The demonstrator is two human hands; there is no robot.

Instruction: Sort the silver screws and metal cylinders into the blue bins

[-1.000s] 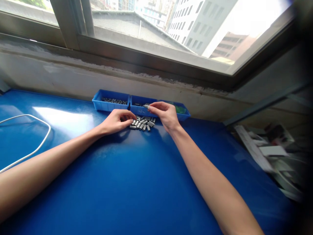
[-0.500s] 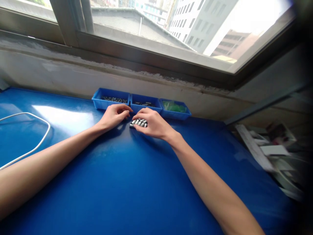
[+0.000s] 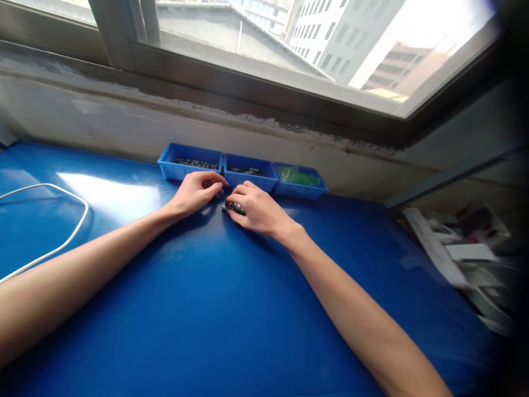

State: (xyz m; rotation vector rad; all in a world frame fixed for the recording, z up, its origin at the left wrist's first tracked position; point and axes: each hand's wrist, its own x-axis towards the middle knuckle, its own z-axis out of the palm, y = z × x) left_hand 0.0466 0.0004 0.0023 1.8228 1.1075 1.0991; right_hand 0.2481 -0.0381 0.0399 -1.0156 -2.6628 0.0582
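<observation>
A small block of silver and dark pieces in rows (image 3: 235,208) lies on the blue tabletop (image 3: 231,309). My right hand (image 3: 258,207) is closed around its far and right sides, with the thumb along the near edge, and covers much of it. To the left of the block, my left hand (image 3: 199,190) hovers near the front of the bins with fingers loosely bent and a gap between thumb and forefinger. Nothing shows in it. Behind the hands are a blue bin of small grey parts (image 3: 167,162) and a blue bin of dark oblong parts (image 3: 252,181).
A third blue bin (image 3: 300,191) with green material stands at the right end of the row, by the wall. One white cable (image 3: 78,223) loops over the table's left side. Whitish items (image 3: 471,252) sit beyond the right edge. A window runs above.
My right hand's fingers have come down farther over the block, so less of its top shows. My left hand is in nearly the same place. The view has shifted slightly.
</observation>
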